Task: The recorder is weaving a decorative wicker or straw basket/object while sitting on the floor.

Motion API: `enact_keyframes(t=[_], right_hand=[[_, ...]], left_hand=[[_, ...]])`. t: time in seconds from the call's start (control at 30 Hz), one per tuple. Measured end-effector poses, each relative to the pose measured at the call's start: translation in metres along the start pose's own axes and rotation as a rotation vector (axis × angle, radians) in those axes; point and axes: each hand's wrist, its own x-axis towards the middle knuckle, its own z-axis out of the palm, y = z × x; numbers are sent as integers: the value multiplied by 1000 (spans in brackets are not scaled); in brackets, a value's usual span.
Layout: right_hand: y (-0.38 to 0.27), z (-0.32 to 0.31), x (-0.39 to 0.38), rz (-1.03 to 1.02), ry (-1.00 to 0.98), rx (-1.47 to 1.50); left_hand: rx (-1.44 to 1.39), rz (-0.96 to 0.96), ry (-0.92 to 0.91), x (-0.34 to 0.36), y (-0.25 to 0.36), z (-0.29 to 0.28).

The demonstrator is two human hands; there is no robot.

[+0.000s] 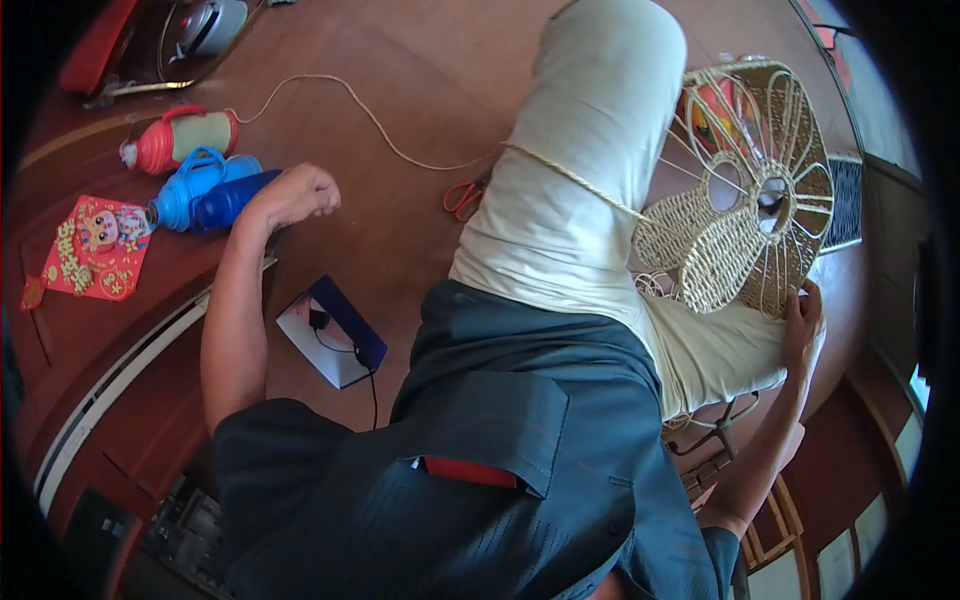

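At the right, a woven straw-rope basket [718, 268] rests on its side against my legs, its flower pattern facing me. Some petals are filled with weave, others are bare loops. My right hand [803, 322] is closed on the basket's lower edge, its fingertips partly hidden. From the basket a cord [570, 180] crosses my raised leg and trails over the floor to the far left. My left hand [298, 195] hovers apart from the basket near a dark blue bottle [225, 203], fingers curled in. Whether it holds anything is hidden.
Red-handled scissors [463, 200] lie beside my leg. At the left stand a red flask [160, 145] and a light blue flask [178, 190], with a red decorated card [100, 248] nearby. A blue-edged box [345, 335] with a black cable lies below my left hand.
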Motion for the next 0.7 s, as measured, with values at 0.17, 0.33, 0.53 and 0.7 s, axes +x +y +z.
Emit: enact_keyframes(t=[0.17, 0.33, 0.53, 0.7], right_hand=[[0, -1, 1, -16, 3, -11], [-2, -1, 3, -82, -2, 22], [3, -3, 9, -88, -10, 45], [6, -2, 12, -119, 4, 8]], left_hand=[[-357, -349, 181, -40, -117, 21], [-471, -630, 124, -82, -207, 66], [-630, -777, 135, -91, -292, 178], [-795, -962, 160, -74, -304, 262]])
